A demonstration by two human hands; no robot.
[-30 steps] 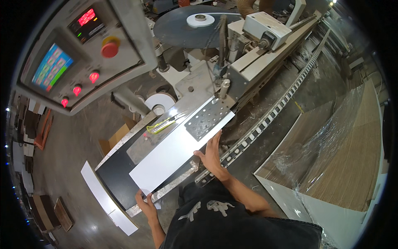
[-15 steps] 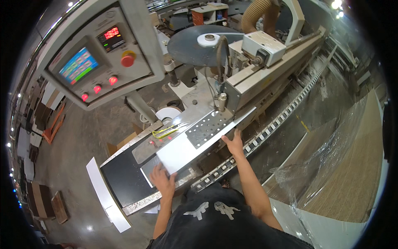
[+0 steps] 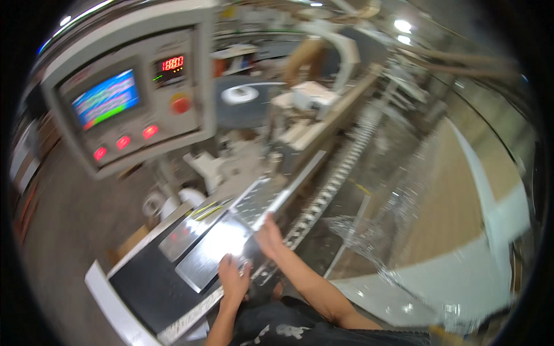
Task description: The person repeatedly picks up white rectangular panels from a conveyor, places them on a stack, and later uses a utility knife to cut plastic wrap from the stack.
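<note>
A white panel strip (image 3: 300,179) lies along the edge of the edge-banding machine, its far part beside the machine's beam. At its near end is my right hand (image 3: 268,237), fingers stretched out against the panel's edge and somewhat blurred. My left hand (image 3: 234,278) is at the near side of a shiny metal plate (image 3: 199,268) on the machine bed; its thumb and fingers are apart and nothing shows in them. Whether the left fingertips touch the plate I cannot tell. A perforated plate (image 3: 254,200) sits beyond the hands.
A control panel with a lit screen (image 3: 107,99) and a red knob (image 3: 180,104) stands at the upper left. A roller track (image 3: 332,190) runs along the machine's right side. Wood-patterned boards (image 3: 444,190) and clear plastic film (image 3: 375,245) lie to the right.
The white panel has moved forward along the machine, uncovering more of the metal plate. My left hand has come away from the panel's near end. The view has swung and blurred.
</note>
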